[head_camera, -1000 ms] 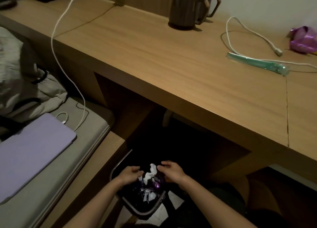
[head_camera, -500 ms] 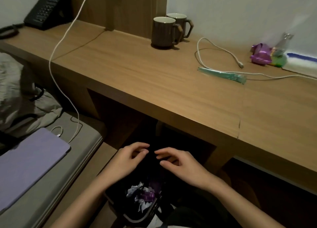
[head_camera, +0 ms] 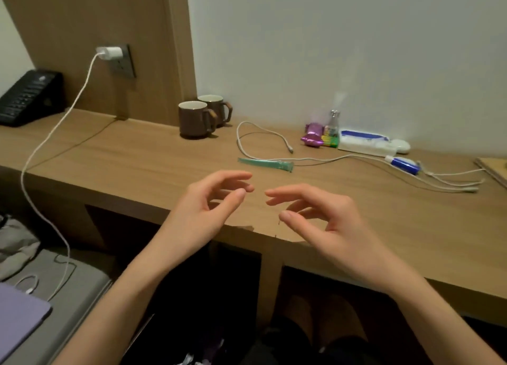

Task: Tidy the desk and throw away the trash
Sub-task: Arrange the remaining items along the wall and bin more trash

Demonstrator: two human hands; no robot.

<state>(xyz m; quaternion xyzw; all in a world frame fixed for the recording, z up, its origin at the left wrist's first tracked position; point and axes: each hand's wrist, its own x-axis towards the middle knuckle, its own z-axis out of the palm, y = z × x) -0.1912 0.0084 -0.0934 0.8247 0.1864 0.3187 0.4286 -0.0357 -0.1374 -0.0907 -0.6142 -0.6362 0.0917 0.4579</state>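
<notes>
My left hand and my right hand hover side by side over the front edge of the wooden desk, both empty with fingers loosely curled and apart. Just beyond them lies a thin green plastic wrapper. A crumpled purple wrapper sits at the back by the wall, next to a small bottle. Crumpled trash in the bin shows at the bottom edge, under the desk.
Two brown mugs stand at the back. White cables trail across the desk to a blue-and-white tube and a white pack. A charger cord hangs from the wall socket. A black phone sits far left.
Both hands rose from the trash bin under the desk up to desk height, empty. The view tilted upward, so the bin dropped almost out of sight.
</notes>
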